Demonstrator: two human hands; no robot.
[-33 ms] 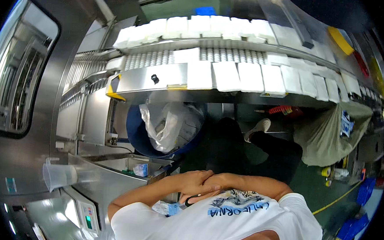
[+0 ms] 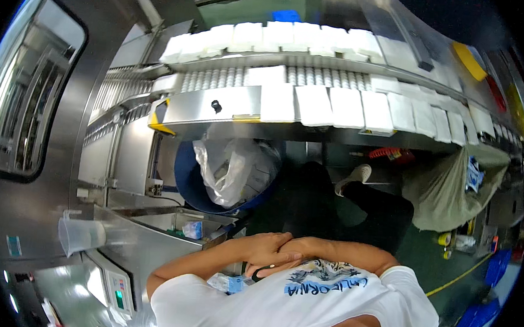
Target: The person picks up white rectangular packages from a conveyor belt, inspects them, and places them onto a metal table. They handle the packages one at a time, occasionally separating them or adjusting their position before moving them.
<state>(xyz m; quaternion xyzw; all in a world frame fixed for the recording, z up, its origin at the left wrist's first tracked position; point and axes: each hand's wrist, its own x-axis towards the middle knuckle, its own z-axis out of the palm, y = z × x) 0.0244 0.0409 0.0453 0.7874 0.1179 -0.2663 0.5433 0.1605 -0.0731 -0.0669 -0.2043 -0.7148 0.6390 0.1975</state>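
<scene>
My left hand (image 2: 267, 248) and my right hand (image 2: 302, 247) are clasped together in front of my white printed T-shirt (image 2: 301, 310), the left lying over the right. Both forearms are folded across my waist. A small dark object (image 2: 260, 275) shows just under the hands; I cannot tell what it is or whether it is held. Well away from my hands, rows of white flat packs (image 2: 343, 107) lie on a steel roller conveyor (image 2: 217, 107). A second row of white packs (image 2: 282, 36) runs on the belt behind it.
A blue bin with a clear plastic bag (image 2: 229, 167) stands under the conveyor. A clear plastic jug (image 2: 80, 234) sits on the steel machine at left. A white shoe (image 2: 355, 176), an olive cloth sack (image 2: 446, 193) and blue crates (image 2: 497, 268) are on the right.
</scene>
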